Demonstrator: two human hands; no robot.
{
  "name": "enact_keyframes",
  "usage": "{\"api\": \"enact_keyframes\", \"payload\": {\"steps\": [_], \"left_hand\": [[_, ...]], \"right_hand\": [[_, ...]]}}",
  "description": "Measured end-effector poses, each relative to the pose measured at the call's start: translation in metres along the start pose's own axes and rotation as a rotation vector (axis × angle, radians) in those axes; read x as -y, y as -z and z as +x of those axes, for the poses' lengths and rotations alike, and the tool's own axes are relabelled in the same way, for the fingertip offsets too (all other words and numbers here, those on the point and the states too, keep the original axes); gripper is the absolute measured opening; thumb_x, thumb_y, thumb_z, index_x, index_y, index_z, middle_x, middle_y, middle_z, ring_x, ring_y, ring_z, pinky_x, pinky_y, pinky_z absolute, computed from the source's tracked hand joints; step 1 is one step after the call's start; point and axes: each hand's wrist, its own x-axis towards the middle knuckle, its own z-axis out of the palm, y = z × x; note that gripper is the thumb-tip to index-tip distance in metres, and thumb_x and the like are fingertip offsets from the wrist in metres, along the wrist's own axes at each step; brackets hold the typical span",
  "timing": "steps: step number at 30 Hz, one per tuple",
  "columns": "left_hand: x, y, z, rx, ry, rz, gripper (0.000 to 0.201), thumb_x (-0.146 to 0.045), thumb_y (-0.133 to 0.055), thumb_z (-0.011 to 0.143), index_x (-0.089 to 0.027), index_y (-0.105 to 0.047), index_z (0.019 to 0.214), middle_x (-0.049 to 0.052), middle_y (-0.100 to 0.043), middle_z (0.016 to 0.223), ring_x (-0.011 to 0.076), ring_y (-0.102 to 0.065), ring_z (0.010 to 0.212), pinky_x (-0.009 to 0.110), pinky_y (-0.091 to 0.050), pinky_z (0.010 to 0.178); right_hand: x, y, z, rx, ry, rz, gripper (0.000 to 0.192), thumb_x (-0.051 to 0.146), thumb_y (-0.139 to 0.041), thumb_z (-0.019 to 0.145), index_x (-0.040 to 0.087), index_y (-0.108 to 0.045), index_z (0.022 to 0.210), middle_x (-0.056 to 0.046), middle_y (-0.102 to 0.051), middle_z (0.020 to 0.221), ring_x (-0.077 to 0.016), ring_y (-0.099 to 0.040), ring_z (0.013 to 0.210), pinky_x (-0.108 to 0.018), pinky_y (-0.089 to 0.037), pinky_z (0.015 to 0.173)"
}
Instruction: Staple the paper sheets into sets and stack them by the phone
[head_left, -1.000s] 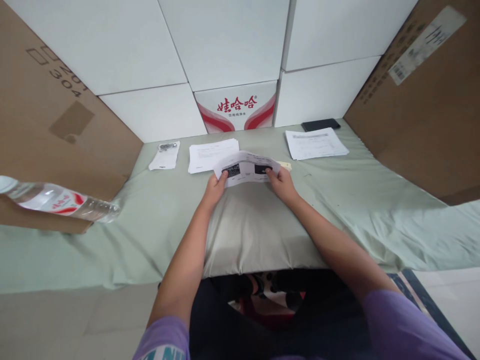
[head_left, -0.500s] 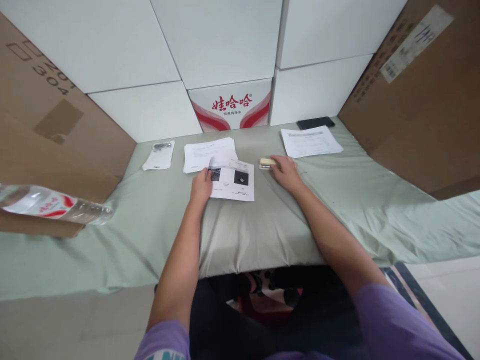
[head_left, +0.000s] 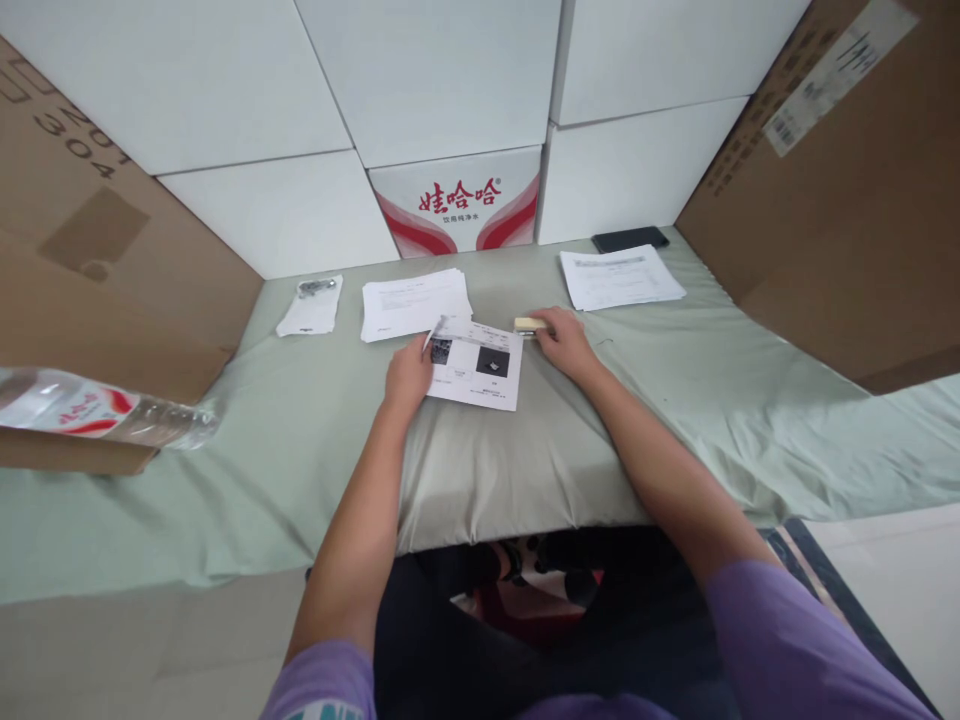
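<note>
The left hand [head_left: 409,375] rests on the left edge of a printed sheet [head_left: 476,365], fingers curled over the paper and pinching its upper-left corner, which lifts a little off the cloth. The sheet lies on the green-covered counter [head_left: 675,400] straight ahead of the person, its long axis running away from them and tilted slightly — the far end leans left, the near end right. Two dark printed squares sit side by side near its far end.

The right hand [head_left: 562,342] lies just beside the sheet's upper-right corner, its fingers closed around the end of a small cream stapler [head_left: 529,324]. The stapler's long axis runs left to right, its free end pointing left toward the sheet, just short of the paper's edge.

Beyond the sheet lies a stack of papers [head_left: 415,303], touching or nearly touching the lifted corner. Farther left is a small plastic bag [head_left: 310,308]; to the right, well apart, a second pile of papers [head_left: 619,277] with a black phone [head_left: 628,239] behind it. A water bottle [head_left: 97,410] lies on its side at the far left — cap end pointing right. Boxes [head_left: 457,200] wall in the back.
</note>
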Motion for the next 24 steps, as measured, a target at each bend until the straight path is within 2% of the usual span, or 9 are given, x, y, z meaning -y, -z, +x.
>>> {"api": "enact_keyframes", "payload": {"steps": [10,14,16,20,24], "left_hand": [[-0.004,0.001,-0.001,-0.001,0.033,0.032,0.037,-0.031,-0.038,0.103,-0.025,-0.070,0.121,0.014,-0.076,0.106,0.0302,-0.070,0.100,0.036,-0.049,0.082],[-0.006,0.002,-0.003,0.005,0.040,0.047,0.037,-0.031,-0.037,0.103,-0.025,-0.070,0.119,0.014,-0.075,0.103,0.0306,-0.070,0.098,0.036,-0.049,0.081],[-0.006,0.001,-0.003,0.005,0.053,0.051,0.038,-0.032,-0.036,0.103,-0.024,-0.070,0.119,0.014,-0.075,0.102,0.0315,-0.070,0.098,0.037,-0.048,0.080],[-0.008,0.001,-0.003,0.002,0.063,0.051,0.038,-0.032,-0.037,0.103,-0.025,-0.070,0.120,0.015,-0.075,0.104,0.0323,-0.069,0.101,0.038,-0.048,0.081],[-0.009,0.003,-0.004,0.006,0.075,0.045,0.039,-0.032,-0.036,0.103,-0.024,-0.071,0.119,0.017,-0.075,0.104,0.0336,-0.069,0.100,0.039,-0.048,0.082]], "right_hand": [[0.003,-0.002,-0.001,-0.003,0.010,0.008,0.039,0.021,-0.047,0.086,0.020,-0.070,0.118,-0.013,-0.069,0.120,-0.0319,-0.057,0.113,-0.052,-0.041,0.102],[0.009,0.003,-0.001,-0.095,0.002,0.034,0.049,0.031,-0.054,0.085,0.020,-0.063,0.132,-0.014,-0.066,0.127,-0.0330,-0.056,0.117,-0.053,-0.042,0.103],[0.015,0.011,-0.001,-0.155,0.010,0.041,0.055,0.033,-0.056,0.085,0.020,-0.057,0.139,-0.014,-0.064,0.129,-0.0327,-0.056,0.119,-0.052,-0.042,0.103],[0.031,0.035,0.002,-0.181,-0.007,-0.003,0.047,0.032,-0.048,0.090,0.023,-0.057,0.136,-0.013,-0.064,0.129,-0.0308,-0.056,0.118,-0.049,-0.045,0.100],[0.049,0.061,0.014,-0.096,-0.201,-0.144,0.043,0.032,-0.047,0.092,0.022,-0.059,0.131,-0.013,-0.068,0.118,-0.0334,-0.060,0.110,-0.052,-0.044,0.095]]}}
